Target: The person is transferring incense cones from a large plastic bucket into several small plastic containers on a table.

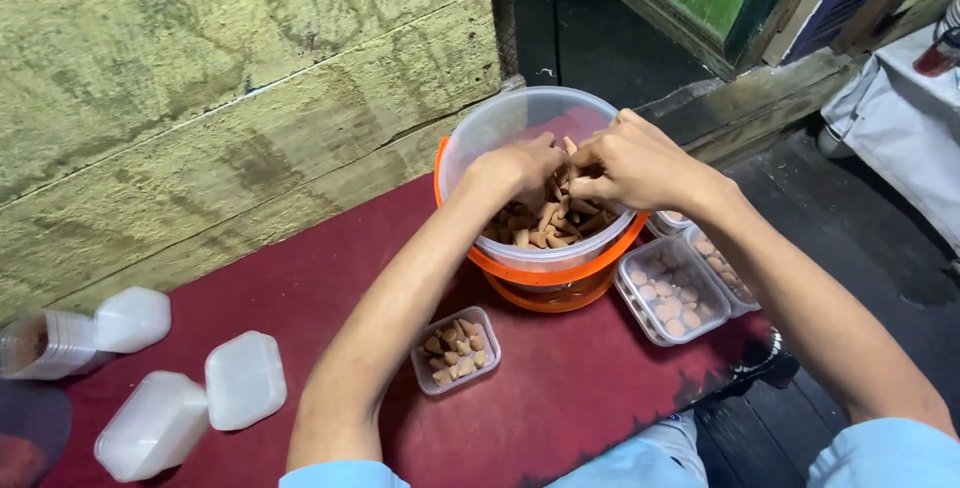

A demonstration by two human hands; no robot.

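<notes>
Cones [545,223] fill clear tub [480,138] w/ both hands' [520,168] [630,163] grip pinching them; small box [457,350] half-full.

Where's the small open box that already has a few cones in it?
The small open box sits on the red mat, just in front of the orange bucket, beside the left forearm.

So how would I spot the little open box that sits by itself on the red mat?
Start at the clear plastic tub nested in the orange bucket, where both hands dig into brown cones. Just in front of it, beside the left forearm, lies a small clear square box. Unlike the filled boxes right of the bucket, it stands alone, cones jumbled.
</notes>
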